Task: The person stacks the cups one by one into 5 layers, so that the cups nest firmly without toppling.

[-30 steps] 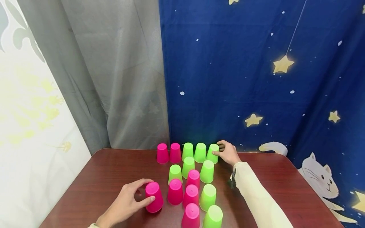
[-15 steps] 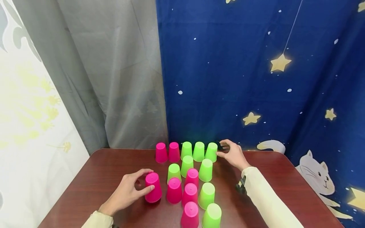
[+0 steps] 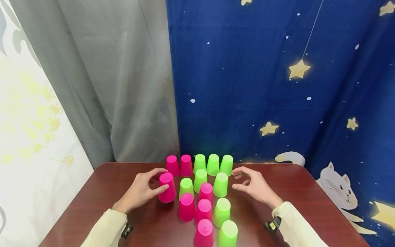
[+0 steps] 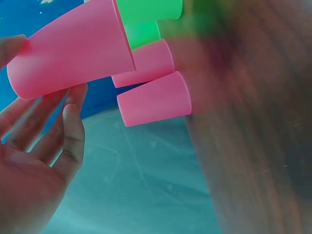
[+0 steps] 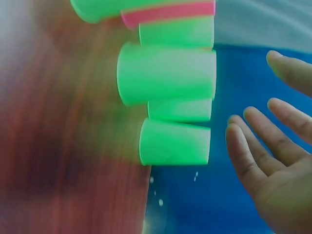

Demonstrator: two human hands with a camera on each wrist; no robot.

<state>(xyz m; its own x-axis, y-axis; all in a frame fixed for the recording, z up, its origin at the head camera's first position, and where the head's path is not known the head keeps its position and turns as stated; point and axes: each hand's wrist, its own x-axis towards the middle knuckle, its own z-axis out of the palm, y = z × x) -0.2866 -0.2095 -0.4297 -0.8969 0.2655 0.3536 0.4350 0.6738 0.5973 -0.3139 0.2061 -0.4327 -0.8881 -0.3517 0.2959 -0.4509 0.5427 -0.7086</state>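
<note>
Pink cup [image 3: 167,188] pinched in left grip [image 3: 141,189], seemingly being placed; right grip [image 3: 254,185] left empty, fingers loose; gentle lowering to table [image 3: 114,178] probably called for

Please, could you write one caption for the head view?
Left hand holding a pink cup, right hand empty near green cups.

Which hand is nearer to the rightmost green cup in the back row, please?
The right hand is nearer, just to the right of that green cup and holding nothing. The left hand is farther away, well to that cup's left, holding a pink cup.
</note>
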